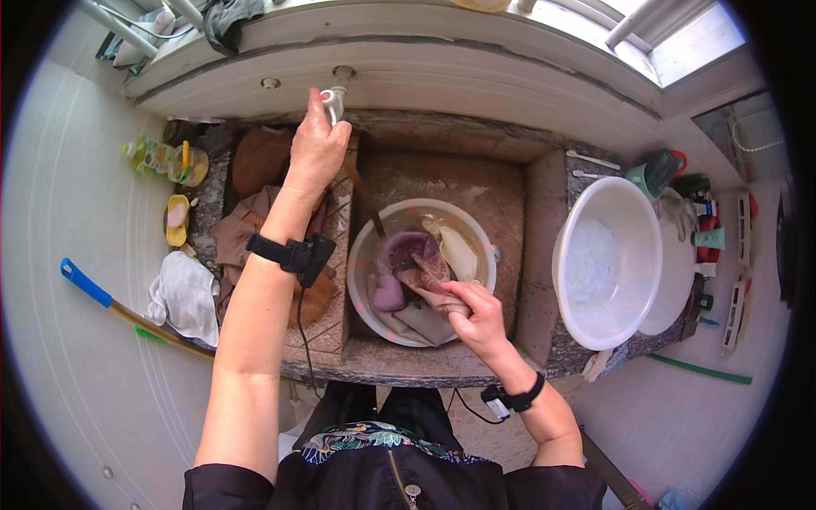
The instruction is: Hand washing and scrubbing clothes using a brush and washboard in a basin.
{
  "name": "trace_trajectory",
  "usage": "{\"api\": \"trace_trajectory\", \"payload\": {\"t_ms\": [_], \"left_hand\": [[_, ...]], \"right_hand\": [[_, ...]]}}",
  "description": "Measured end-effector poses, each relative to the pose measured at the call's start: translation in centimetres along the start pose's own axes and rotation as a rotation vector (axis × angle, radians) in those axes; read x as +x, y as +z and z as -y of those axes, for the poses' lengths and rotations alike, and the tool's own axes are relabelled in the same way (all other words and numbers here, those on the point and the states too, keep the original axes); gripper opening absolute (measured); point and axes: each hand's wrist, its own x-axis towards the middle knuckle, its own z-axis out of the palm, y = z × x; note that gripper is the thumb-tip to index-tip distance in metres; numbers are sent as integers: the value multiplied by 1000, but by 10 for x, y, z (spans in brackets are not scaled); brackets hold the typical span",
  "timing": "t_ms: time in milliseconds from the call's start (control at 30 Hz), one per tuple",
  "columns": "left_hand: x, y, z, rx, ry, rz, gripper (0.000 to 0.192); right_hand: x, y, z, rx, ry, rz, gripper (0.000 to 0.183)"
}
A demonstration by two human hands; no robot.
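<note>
My left hand (317,146) reaches up to the wall and grips the white tap (336,105) at its handle. Below it, a narrow brownish streak (376,220) runs down to the basin's rim; whether it is water or a tube I cannot tell. In the sink (440,169) stands a white round basin (358,268) holding wet clothes. My right hand (478,315) pinches a bunched pinkish-brown patterned cloth (433,280) over that basin. Around the cloth lie a purple garment (392,290), a cream cloth (458,248) and a beige cloth (424,322).
Brown clothes (239,229) are heaped on the ribbed washing slab (312,347). Left of them are a white rag (185,296), a yellow soap dish (176,220) and a bottle (153,156). A second white basin (609,264) leans on the right counter, near toothbrushes (593,159) and a green cup (644,178).
</note>
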Motion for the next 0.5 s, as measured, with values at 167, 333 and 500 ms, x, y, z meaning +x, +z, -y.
{"api": "trace_trajectory", "payload": {"t_ms": [167,333,500], "left_hand": [[-4,-4,-4,-65,-25,36,75],[-12,3,8,-260,69,-95,72],[-74,6,-14,-440,-37,-269,51]], "right_hand": [[13,-43,65,69,-60,7,39],[26,-45,83,121,-176,4,43],[31,7,11,-68,-59,119,56]]}}
